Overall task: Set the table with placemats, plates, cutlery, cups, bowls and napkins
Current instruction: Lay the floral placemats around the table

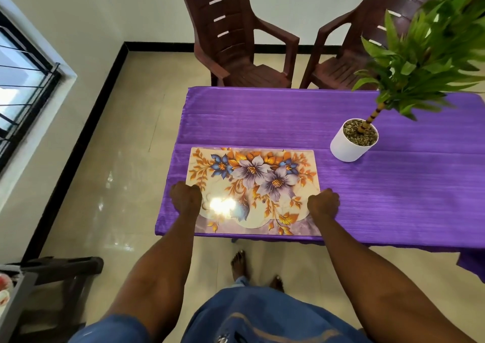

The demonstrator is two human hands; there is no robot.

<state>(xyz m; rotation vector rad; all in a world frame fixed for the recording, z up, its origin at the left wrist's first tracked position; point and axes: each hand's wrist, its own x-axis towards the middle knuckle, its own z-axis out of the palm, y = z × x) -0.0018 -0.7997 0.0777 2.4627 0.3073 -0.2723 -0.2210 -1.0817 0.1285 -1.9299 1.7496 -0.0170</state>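
You are at the very start of the job, as far as the view shows; one floral placemat (252, 190) lies flat on the purple tablecloth (367, 185) at the near left corner of the table, its near edge just at the table's edge, and nothing rests on it.

Your left hand (186, 198) is curled at the placemat's left edge and your right hand (323, 203) is curled at its right edge; both look closed on the mat's sides, knuckles up, though the fingertips are hidden beneath, so I judge rather than see that you are pinching the mat to square it up.

Counted on the table: one placemat; no plates; no cutlery; no cups; no bowls; no napkins; also one white pot (349, 143) with a green plant (425, 54), standing just beyond the mat's far right corner and apart from it.

Two brown chairs stand at the far side, the left chair (236, 41) and the right chair (362, 54); that suggests at least two more places may want mats, but you cannot tell the intended number from here.

Something sits at the lower left on a dark stand (65, 266), too cut off to name; it may hold the supplies.

So the first mat is nearly placed; every other item is left to do.
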